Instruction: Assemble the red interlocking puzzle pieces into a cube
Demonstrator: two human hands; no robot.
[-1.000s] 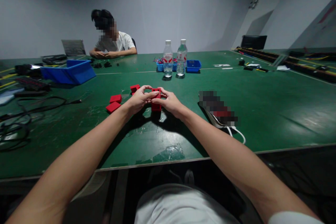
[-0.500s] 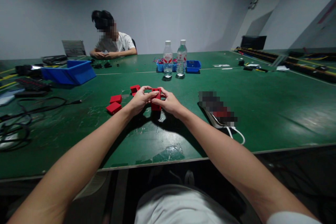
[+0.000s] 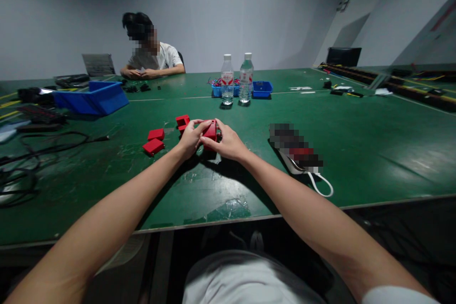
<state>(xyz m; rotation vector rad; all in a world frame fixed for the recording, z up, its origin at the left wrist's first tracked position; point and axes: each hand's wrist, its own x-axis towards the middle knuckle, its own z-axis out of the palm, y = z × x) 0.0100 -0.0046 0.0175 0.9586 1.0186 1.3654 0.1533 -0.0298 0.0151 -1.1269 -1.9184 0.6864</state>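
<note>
Both hands grip one red block-shaped part just above the green table. My left hand closes on its left side, thumb laid across the upper face. On the other side my right hand holds it, thumb in front and fingers behind. A small opening shows in the part's top; its lower portion is in shadow. Left of my hands lie two red blocks, a nearer one and a farther one. Another red piece with a hollow sits just beyond my left hand, partly hidden by it.
Two water bottles stand ahead, near small blue trays. A phone-like device with a white cable lies right. Left are a large blue bin and black cables. Across the table sits a person.
The red part has turned in my hands and now shows a broader, tilted face. My hands have shifted slightly around it. The loose red blocks stay where they lay.
</note>
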